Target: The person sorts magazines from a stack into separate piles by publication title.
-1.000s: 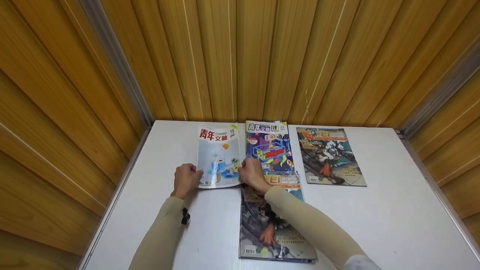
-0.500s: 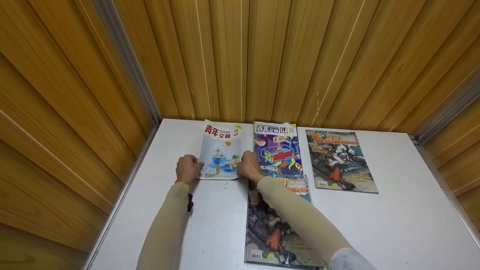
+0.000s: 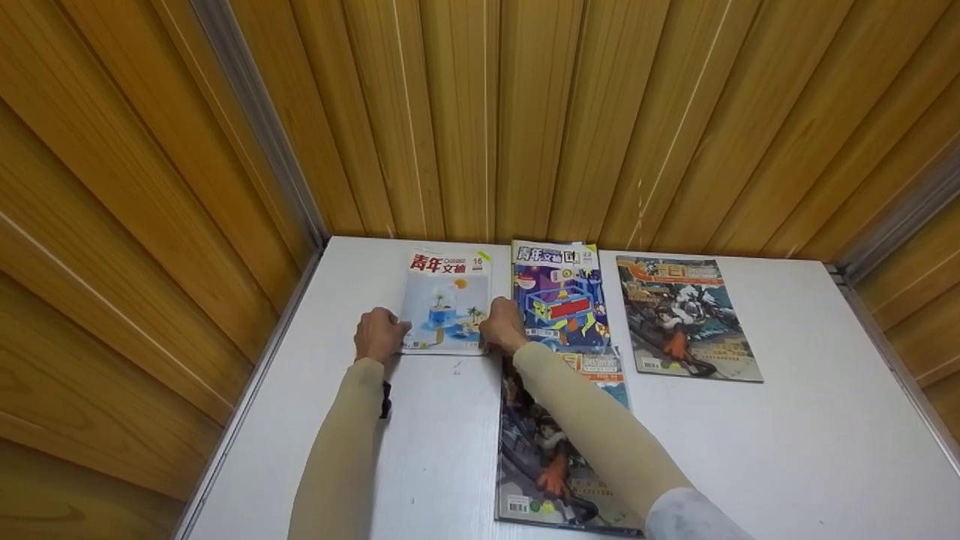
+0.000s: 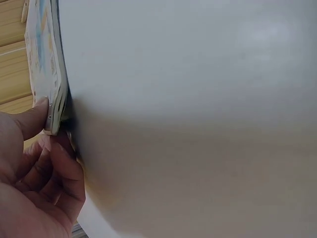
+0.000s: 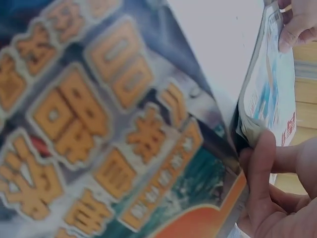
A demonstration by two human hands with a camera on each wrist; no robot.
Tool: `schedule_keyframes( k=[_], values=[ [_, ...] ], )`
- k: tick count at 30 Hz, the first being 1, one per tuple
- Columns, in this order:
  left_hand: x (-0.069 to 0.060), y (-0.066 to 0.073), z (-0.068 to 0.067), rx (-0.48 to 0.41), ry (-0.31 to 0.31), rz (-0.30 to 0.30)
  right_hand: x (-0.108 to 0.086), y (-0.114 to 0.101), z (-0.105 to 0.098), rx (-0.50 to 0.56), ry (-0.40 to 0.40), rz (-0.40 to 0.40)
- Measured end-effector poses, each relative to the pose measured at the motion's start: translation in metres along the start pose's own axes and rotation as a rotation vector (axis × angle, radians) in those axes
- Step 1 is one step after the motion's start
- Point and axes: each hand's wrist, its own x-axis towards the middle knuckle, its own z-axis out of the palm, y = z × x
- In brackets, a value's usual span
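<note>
A magazine with a pale blue cover (image 3: 448, 300) lies near the back edge of the white table, red lettering at its top. My left hand (image 3: 377, 334) pinches its lower left corner; in the left wrist view the thumb is on the cover (image 4: 44, 59) and curled fingers are below. At the lower right corner, my right hand (image 3: 504, 326) grips the same magazine, fingers bent around the corner in the right wrist view. Just right of it lies a purple-covered magazine (image 3: 562, 296). A dark comic-style magazine (image 3: 551, 457) lies in front of that one, partly under my right forearm.
Another dark comic-style magazine (image 3: 686, 319) lies apart on the right side of the white table (image 3: 750, 450). Wood-patterned panels (image 3: 525, 120) rise behind the table and at both sides. The purple and dark magazines in the middle meet edge to edge or overlap slightly.
Both hands have moved the pale blue magazine slightly toward the back panel. Its cover was bowed upward and now looks flatter. The head view has shifted a little; the other magazines stay put.
</note>
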Motion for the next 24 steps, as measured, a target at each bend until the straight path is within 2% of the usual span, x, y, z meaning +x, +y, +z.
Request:
schedule_keyframes(
  k=[3,6,9,11,15,20,24],
  values=[
    [-0.001,0.002,-0.002,0.011,0.038,0.015,-0.008,-0.006,-0.01,0.065,0.012,-0.006],
    [-0.006,0.006,-0.004,0.032,0.104,0.054,-0.029,-0.015,-0.027,0.107,0.063,-0.05],
    [-0.017,0.012,-0.005,0.014,0.171,0.111,-0.057,-0.025,-0.048,0.143,0.126,-0.099],
    [-0.029,0.018,-0.003,-0.014,0.195,0.16,-0.073,-0.018,-0.057,0.155,0.158,-0.13],
    [-0.055,0.031,0.002,-0.061,0.218,0.25,-0.103,-0.002,-0.074,0.217,0.172,-0.175],
    [-0.088,0.043,0.006,-0.126,0.206,0.346,-0.142,0.01,-0.092,0.263,0.193,-0.234],
    [-0.113,0.05,0.011,-0.171,0.2,0.433,-0.169,0.018,-0.104,0.297,0.206,-0.22]
  ],
)
